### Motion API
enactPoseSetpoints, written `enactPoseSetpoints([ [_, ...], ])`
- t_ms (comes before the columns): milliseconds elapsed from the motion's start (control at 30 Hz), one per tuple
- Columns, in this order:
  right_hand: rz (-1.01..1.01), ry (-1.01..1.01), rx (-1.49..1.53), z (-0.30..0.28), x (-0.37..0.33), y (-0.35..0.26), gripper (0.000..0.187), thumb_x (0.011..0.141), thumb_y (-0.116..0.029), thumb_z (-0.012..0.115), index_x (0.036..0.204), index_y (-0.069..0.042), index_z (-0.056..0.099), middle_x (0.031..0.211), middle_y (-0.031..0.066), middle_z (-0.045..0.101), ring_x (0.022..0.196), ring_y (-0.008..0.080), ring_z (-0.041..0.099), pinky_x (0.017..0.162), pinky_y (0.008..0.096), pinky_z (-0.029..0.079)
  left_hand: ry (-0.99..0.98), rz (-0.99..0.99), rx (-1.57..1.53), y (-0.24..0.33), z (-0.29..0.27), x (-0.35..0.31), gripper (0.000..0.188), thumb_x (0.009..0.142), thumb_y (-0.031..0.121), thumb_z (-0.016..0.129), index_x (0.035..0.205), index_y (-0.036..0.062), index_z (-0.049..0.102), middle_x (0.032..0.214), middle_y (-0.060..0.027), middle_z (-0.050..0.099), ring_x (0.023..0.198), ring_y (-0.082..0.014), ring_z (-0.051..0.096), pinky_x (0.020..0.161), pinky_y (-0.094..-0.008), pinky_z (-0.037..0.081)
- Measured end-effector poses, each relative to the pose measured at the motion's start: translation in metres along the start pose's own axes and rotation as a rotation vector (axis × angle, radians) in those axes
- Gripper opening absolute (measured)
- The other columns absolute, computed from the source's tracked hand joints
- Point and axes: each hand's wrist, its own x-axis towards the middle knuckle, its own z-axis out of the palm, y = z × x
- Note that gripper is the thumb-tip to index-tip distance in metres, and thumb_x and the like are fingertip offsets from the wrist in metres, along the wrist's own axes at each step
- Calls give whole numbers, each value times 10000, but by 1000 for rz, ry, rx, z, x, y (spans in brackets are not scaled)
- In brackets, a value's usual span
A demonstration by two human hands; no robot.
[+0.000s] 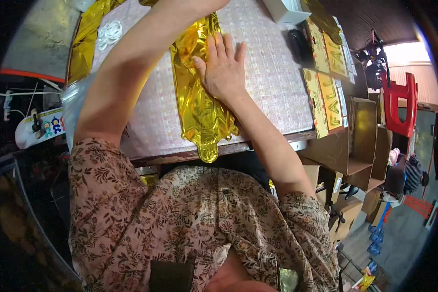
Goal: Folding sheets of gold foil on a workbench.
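Observation:
A flat, crinkled gold foil balloon runs lengthwise over the table, its rounded tab hanging past the front edge. On its upper right side lies my right hand, palm down with fingers stretched out and holding nothing. My left forearm crosses over the table toward the top of the picture. The left hand itself lies beyond the top edge, so its fingers are hidden. The forearm also covers part of the foil's far end.
The table has a pale patterned cover. On it lie white string loops, more gold foil, a black object, a white box and printed yellow packages. Cardboard boxes and a red stool are at right.

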Motion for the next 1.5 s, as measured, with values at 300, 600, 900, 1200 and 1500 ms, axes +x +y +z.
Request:
enactPoseSetpoints([
  [300, 13, 1, 46, 1, 0, 1, 748, 1078, -535, 333, 1578, 20, 304, 1644, 193, 317, 1549, 366, 225, 1233, 635, 100, -501, -116, -762, 6, 104, -50, 301, 839, 294, 790, 998, 45, 733, 923, -132, 737, 844, -256, 700, 761, -374, 543],
  [600, -75, 29, -10, -4, 2, 1, 693, 1077, -530, 344, 1584, -58, 351, 1666, 142, 307, 1551, 363, 234, 1240, 629, 94, -179, -203, -1042, 9, 123, -84, 321, 792, 308, 838, 875, 30, 700, 810, -155, 695, 756, -292, 688, 683, -393, 534],
  [900, -502, -156, 155, -21, -16, -1, 642, 1083, -508, 380, 1621, -166, 315, 1670, 70, 324, 1554, 298, 255, 1271, 510, 160, -57, -264, -1139, 15, 139, -100, 271, 801, 228, 850, 919, 45, 688, 827, -129, 659, 755, -248, 666, 692, -373, 533],
  [1200, -655, -525, 209, -68, -71, -11, 688, 1073, -600, 154, 1655, -233, 145, 1727, -8, 103, 1594, 233, 54, 1300, 457, -10, -54, -270, -1120, 17, 139, -102, 286, 806, 240, 852, 932, 41, 691, 894, -140, 646, 834, -265, 667, 742, -383, 533],
  [1500, 58, -591, 1205, -124, -30, 9, 495, 1045, -341, 588, 1417, -14, 597, 1412, 214, 622, 1265, 328, 615, 1090, 457, 462, -103, -269, -1144, 14, 140, -101, 348, 789, 306, 859, 953, 47, 694, 949, -160, 643, 905, -311, 658, 807, -419, 527],
])
